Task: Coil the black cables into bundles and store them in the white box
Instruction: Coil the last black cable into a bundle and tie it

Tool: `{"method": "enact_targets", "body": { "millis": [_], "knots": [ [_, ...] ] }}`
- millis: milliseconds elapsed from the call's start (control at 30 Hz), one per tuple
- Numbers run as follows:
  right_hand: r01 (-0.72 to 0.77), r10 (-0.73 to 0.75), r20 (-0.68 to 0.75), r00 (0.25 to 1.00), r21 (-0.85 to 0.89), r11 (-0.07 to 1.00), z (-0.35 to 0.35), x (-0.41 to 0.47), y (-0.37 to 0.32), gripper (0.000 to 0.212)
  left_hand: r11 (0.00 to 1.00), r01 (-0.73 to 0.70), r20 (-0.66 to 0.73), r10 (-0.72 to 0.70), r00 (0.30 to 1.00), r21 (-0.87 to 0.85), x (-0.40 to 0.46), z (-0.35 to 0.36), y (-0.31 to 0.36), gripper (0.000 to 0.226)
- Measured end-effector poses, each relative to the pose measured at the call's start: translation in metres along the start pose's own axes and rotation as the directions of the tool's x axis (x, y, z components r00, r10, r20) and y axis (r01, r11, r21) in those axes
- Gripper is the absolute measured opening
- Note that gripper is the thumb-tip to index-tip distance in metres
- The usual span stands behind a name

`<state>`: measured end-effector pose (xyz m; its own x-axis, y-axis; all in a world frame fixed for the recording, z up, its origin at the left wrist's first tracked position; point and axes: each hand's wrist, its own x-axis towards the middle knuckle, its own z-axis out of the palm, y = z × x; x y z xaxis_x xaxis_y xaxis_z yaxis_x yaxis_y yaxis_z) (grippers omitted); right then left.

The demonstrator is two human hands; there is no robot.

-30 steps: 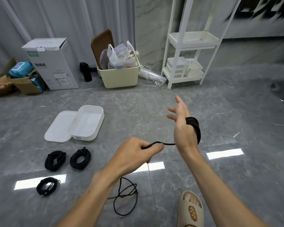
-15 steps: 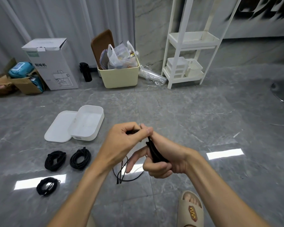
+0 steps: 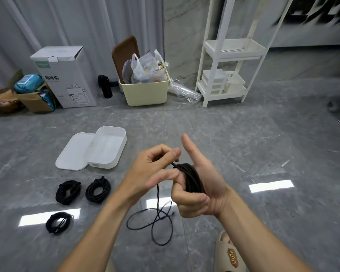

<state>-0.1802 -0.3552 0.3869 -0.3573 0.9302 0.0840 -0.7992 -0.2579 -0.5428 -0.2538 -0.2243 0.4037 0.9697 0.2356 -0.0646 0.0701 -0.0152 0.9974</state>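
A black cable (image 3: 192,178) is wound in several turns around the palm of my right hand (image 3: 206,185), thumb pointing up and fingers curled. My left hand (image 3: 155,165) pinches the cable strand just beside the coil. The loose end (image 3: 157,220) hangs down and lies in loops on the floor. Three coiled black bundles (image 3: 68,191) (image 3: 98,189) (image 3: 57,224) lie on the floor to the left. The white box (image 3: 106,147) stands open and empty behind them, its lid (image 3: 74,152) lying at its left side.
A sandalled foot (image 3: 229,252) is at the bottom right. Along the far wall stand a cardboard box (image 3: 65,75), a cream bin (image 3: 145,91) with bags, a black bottle (image 3: 105,86) and a white shelf rack (image 3: 230,71). The floor is grey stone tile.
My right hand has turned palm up with its thumb raised. My left hand has brought the strand around the coil on my right hand. More of the loose end lies on the floor.
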Motion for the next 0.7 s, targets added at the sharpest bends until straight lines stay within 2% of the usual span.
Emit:
{"method": "enact_targets", "body": {
  "millis": [100,233,333,500,700],
  "knots": [
    [0.036,-0.036,0.034,0.999,0.014,0.999,0.001,-0.003,-0.0003,0.084,0.999,-0.009,0.063,0.011,0.998,-0.035,-0.0009,0.0063,-0.0014,0.03],
    [0.177,-0.177,-0.017,0.984,-0.009,0.984,0.0041,-0.0075,-0.003,0.051,0.991,-0.028,0.127,0.045,0.991,-0.132,-0.0022,0.0068,-0.0021,0.034],
    [0.238,-0.238,-0.079,0.968,-0.008,0.971,0.0075,-0.0094,-0.0049,0.053,0.969,0.034,0.139,0.0,0.99,-0.245,-0.0038,0.0011,-0.0024,0.021],
    [0.261,-0.253,-0.117,0.96,0.055,0.964,0.0093,-0.0096,-0.0048,0.06,0.975,0.097,0.113,-0.075,0.991,-0.199,-0.0005,0.0054,-0.0052,0.017],
    [0.165,-0.161,-0.087,0.983,0.045,0.985,0.0061,-0.0061,-0.0021,0.047,0.975,0.065,0.081,-0.049,0.996,-0.211,-0.0007,0.0087,-0.0013,0.012]
  ]
}}
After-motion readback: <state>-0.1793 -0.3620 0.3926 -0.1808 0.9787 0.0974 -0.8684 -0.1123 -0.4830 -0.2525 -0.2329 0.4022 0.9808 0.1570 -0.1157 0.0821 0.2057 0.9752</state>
